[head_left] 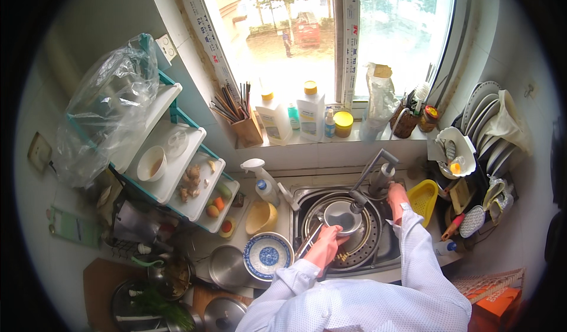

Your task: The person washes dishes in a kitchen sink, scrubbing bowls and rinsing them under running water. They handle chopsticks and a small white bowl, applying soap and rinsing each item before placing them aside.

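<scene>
My left hand grips the near rim of a pale round cup or small bowl, tilted beneath the faucet spout. Its inside looks grey; whether it holds water is unclear. Below it, a perforated metal steamer tray rests in the steel sink, with yellowish scraps on its near side. My right hand reaches the side of the grey faucet body; its fingers are partly hidden, so the grip is unclear. A blue-patterned bowl stands left of the sink.
A yellow plastic basket and a rack of plates flank the sink's right side. To the left are a spray bottle, a metal lid and a tiered shelf. White bottles line the windowsill.
</scene>
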Demonstrator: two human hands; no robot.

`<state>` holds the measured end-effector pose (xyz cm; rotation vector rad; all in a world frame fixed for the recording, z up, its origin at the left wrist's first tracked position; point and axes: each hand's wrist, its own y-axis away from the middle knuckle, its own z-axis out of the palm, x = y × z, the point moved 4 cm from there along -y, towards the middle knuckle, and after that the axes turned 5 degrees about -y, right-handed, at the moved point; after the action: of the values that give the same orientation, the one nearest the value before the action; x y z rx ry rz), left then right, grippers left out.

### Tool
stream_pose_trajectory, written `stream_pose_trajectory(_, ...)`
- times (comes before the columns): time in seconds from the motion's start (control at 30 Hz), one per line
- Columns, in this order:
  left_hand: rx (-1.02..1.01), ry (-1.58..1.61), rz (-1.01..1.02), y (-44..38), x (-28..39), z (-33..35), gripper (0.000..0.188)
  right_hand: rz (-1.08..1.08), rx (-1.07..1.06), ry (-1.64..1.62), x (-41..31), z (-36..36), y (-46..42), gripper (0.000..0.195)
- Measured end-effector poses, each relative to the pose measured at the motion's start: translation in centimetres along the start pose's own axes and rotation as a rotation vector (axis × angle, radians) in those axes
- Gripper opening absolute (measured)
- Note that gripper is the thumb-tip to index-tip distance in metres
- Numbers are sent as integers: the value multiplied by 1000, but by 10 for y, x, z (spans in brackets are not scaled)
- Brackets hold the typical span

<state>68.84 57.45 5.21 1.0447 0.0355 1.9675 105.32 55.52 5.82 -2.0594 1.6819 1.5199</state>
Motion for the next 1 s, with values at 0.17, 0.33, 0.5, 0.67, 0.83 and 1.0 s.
stream_pose_trajectory(0.17,-50,-4,83,-6,4,10,21,-90,61,56,3,4,9,56)
stream_pose_trajectory(0.33,-34,40,65,-20,-1,14,18,-157,68,72,25,5,-13,54)
stream_pose_trajectory(0.5,19,8,53,-24,-4,7,17,-165,71,-42,29,17,-5,51)
stream_pose_trajectory(0.67,118,-1,-19,-43,-15,3,21,-343,235,141,35,4,4,37)
stream_pose_trajectory(0.83,283,-111,-37,-34,6,12,37,-861,325,172,2,4,127,47)
stream_pose_trajectory(1.0,206,-235,101,-44,-7,-5,45,-1163,-41,199,8,47,194,38)
